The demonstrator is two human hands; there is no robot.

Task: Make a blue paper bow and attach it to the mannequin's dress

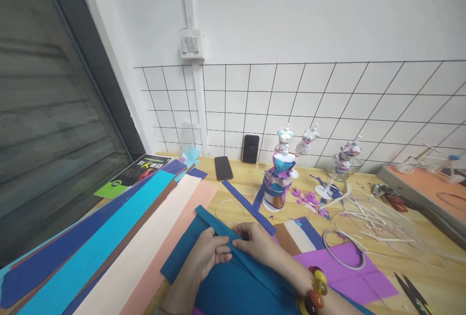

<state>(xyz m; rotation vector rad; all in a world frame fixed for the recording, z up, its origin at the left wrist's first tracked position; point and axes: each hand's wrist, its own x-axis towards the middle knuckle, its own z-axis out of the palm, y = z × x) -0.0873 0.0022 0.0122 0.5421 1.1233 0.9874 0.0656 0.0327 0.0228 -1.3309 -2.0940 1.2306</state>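
Observation:
A teal-blue sheet (233,286) lies on the wooden table in front of me, with a folded strip along its edge running from upper left to lower right. My left hand (209,252) rests on the sheet, its fingertips pinching the fold. My right hand (257,243) meets it from the right, fingers pressed together on the same fold. A chunky bead bracelet (315,291) sits on my right wrist.
Long coloured sheets (120,252) fan out at left. A small mannequin (278,179) in a paper dress stands mid-table, more behind it. Two phones (223,167) lie near the grid wall. Purple paper (342,266), a white ring, white strips and scissors (413,293) lie right.

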